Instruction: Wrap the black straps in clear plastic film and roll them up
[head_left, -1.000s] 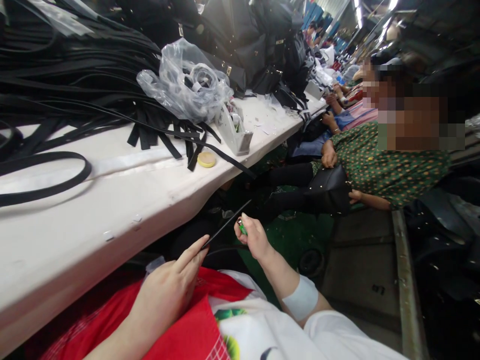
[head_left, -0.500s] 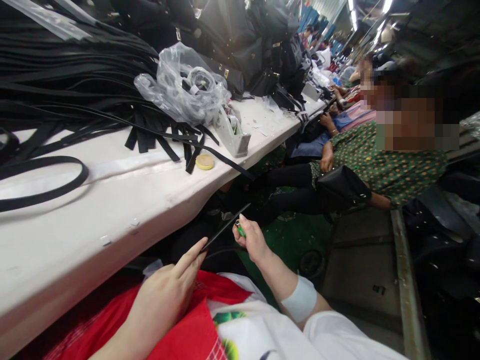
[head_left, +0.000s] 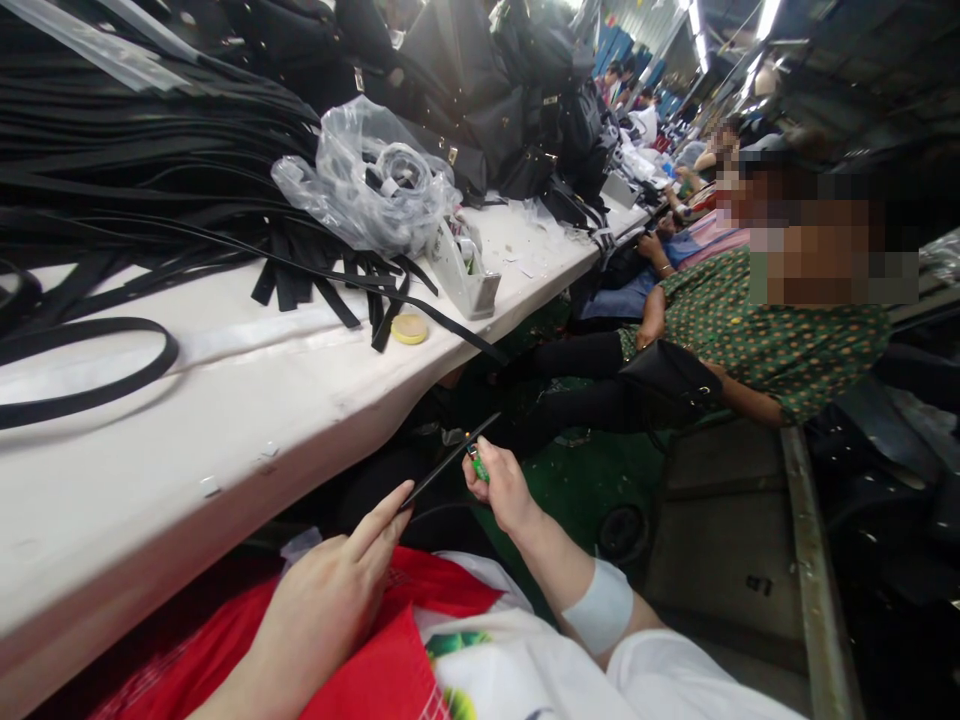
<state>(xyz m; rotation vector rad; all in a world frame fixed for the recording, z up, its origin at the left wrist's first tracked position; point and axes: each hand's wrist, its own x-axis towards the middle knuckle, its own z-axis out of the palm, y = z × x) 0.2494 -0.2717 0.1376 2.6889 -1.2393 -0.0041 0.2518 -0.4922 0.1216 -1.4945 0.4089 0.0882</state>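
Between the fingers of my left hand [head_left: 341, 580], a narrow black strap [head_left: 450, 460] is pinched, slanting up to the right past the table's edge. My right hand [head_left: 501, 485] is closed around a green lighter [head_left: 480, 465]. A small orange glow shows at the lighter's top, right beside the strap's edge. The strap's near end is hidden under my left fingers. On the table nearby lie a round yellow-rimmed disc [head_left: 409, 329] and a large heap of long black straps [head_left: 150, 150], several cut ends hanging toward me.
The white-covered table [head_left: 300, 400] runs along my left. On it are a crumpled clear plastic bag [head_left: 367, 180], a white tape dispenser [head_left: 472, 280] and black bags [head_left: 465, 90]. A co-worker in a green dotted shirt [head_left: 705, 290] holds a black bag [head_left: 667, 385]. A metal-edged cart [head_left: 727, 540] stands at right.
An orange glow now shows at the lighter, whose top has come up against the strap. My left hand has hardly moved. The co-worker's black bag has shifted slightly left.
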